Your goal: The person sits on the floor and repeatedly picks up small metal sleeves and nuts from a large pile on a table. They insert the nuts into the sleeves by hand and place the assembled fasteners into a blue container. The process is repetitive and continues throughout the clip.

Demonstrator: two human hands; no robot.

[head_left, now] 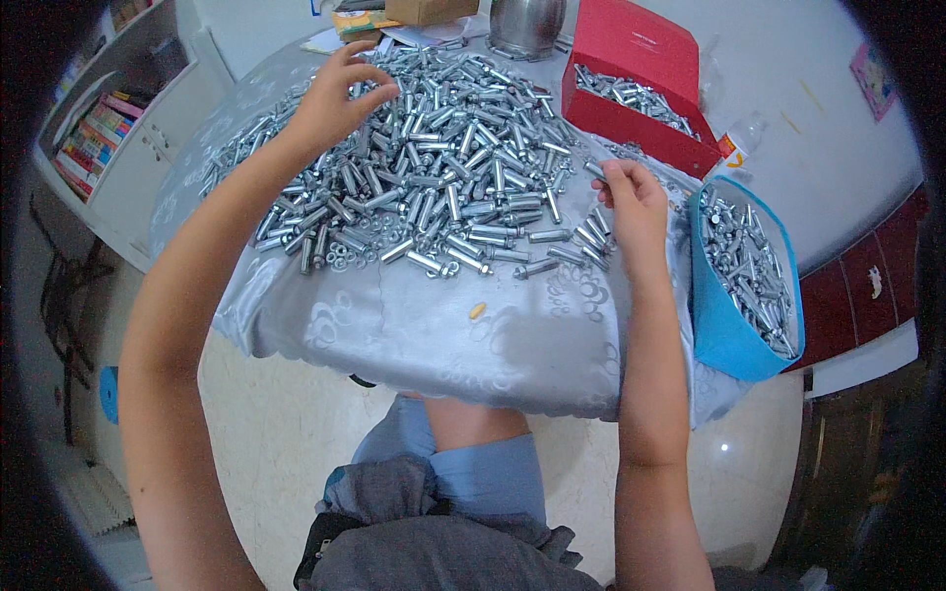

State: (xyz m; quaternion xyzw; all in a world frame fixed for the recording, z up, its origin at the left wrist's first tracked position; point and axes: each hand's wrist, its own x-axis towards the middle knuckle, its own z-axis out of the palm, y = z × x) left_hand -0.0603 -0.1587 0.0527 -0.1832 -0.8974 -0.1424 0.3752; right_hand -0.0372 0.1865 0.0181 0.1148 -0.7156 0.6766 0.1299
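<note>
A large heap of silvery expansion bolts (434,148) with sleeves and nuts covers the far part of the table. Over the heap's left side, my left hand (335,98) hovers with thumb and fingers curved apart, and I see nothing between them. My right hand (639,197) is at the heap's right edge, its thumb and fingers closed on an expansion bolt (594,170) that sticks out to the left of the fingertips. Several bolts (591,232) lie side by side just left of that hand. Loose nuts and washers (340,258) are scattered along the heap's near edge.
A blue fabric bin (744,340) full of bolts stands at the table's right edge. Behind it are an open red box (641,138) with more bolts and a plastic bottle (741,138). A metal pot (527,28) stands at the back. A small yellow piece (477,311) lies on the silvery tablecloth (414,340).
</note>
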